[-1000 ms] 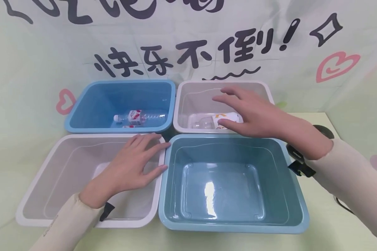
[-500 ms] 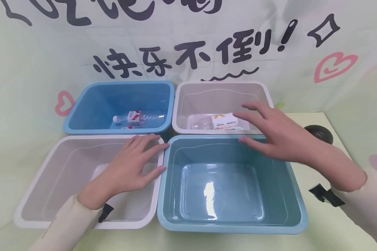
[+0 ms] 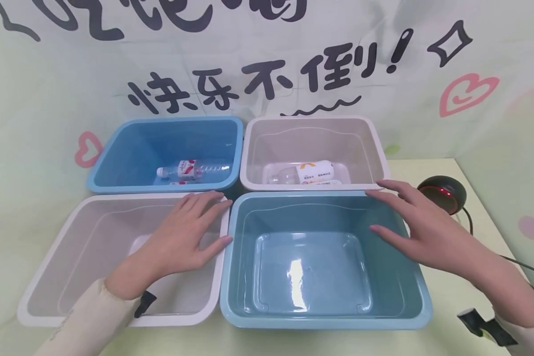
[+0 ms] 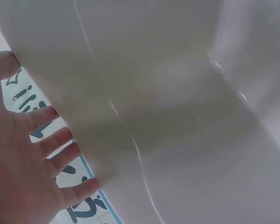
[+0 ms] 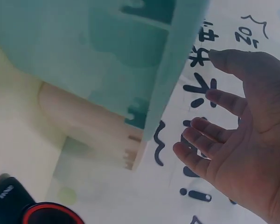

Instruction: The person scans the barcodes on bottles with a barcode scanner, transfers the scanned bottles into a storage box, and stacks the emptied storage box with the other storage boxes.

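Observation:
My left hand (image 3: 181, 237) rests over the front grey bin (image 3: 31, 296), its fingertips at the bin's right and far rim; in the left wrist view the fingers (image 4: 42, 116) are spread along that rim. Above the right side of the front teal bin (image 3: 329, 322) hovers my right hand (image 3: 420, 227), fingers loosely extended and nothing in them. A clear bottle with a white and orange label (image 3: 315, 171) lies in the back grey bin (image 3: 249, 148), with another labelled item partly hidden below it. In the back blue bin (image 3: 111, 148) lies a clear bottle with a red and white label (image 3: 188, 169).
A black round device with a red glowing ring (image 3: 442, 194) and a cable stands on the table (image 3: 454, 291), right of the bins. Behind the bins is a printed wall sheet (image 3: 271, 44) with dark lettering. Part of a second red-labelled item (image 3: 180, 183) shows in the blue bin.
My right hand has moved right and toward me, from above the back grey bin to the teal bin's right side, uncovering the labelled bottle and the black device. My left hand has stayed put.

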Demonstrator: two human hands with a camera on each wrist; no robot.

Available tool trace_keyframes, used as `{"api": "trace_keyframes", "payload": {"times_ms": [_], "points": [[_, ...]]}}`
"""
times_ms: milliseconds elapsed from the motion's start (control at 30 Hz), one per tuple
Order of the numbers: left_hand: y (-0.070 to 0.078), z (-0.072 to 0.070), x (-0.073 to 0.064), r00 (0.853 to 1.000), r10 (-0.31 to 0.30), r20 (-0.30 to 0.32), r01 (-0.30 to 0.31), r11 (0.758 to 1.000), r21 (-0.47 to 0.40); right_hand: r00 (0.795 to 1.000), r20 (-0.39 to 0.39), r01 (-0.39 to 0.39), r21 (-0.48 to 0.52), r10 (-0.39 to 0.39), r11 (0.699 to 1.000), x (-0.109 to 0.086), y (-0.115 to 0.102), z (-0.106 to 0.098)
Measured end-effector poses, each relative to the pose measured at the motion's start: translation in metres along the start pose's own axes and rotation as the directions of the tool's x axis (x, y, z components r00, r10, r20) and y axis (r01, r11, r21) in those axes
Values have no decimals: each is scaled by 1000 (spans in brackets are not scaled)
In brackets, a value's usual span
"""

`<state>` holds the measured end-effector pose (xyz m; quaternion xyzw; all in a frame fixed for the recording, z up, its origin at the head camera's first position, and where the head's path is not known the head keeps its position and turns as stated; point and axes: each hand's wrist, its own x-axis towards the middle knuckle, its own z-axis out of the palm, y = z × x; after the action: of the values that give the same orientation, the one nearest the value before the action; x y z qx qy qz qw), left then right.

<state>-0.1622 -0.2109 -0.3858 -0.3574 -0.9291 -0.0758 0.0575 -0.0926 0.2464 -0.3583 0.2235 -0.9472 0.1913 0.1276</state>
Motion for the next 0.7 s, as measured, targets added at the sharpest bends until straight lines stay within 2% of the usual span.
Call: {"api": "trace_keyframes", "payload": {"times_ms": [100, 233, 333, 467, 567, 700], "points": [[-1, 1, 1, 1000, 2, 5, -2, 1000, -1, 999, -15, -39, 4, 39, 999, -14, 5, 2], [0, -1, 0, 1000, -10, 27, 10, 1000, -6, 994, -7, -112, 96, 113, 989, -32, 11, 8], [1, -3, -1, 999, -12, 30, 13, 1000, -12, 988, -14, -146, 216, 152, 966, -44, 14, 15], [4, -4, -1, 1000, 10, -8, -10, 1000, -17, 978, -16, -191, 324, 207, 926, -55, 16, 22], [8, -6, 0, 1000, 13, -20, -14, 1000, -13, 961, 6, -263, 348, 278, 900, -60, 18, 25], [17, -11, 4, 998, -37, 45, 38, 999, -15, 919, 68, -388, 345, 389, 855, -63, 22, 25]]}}
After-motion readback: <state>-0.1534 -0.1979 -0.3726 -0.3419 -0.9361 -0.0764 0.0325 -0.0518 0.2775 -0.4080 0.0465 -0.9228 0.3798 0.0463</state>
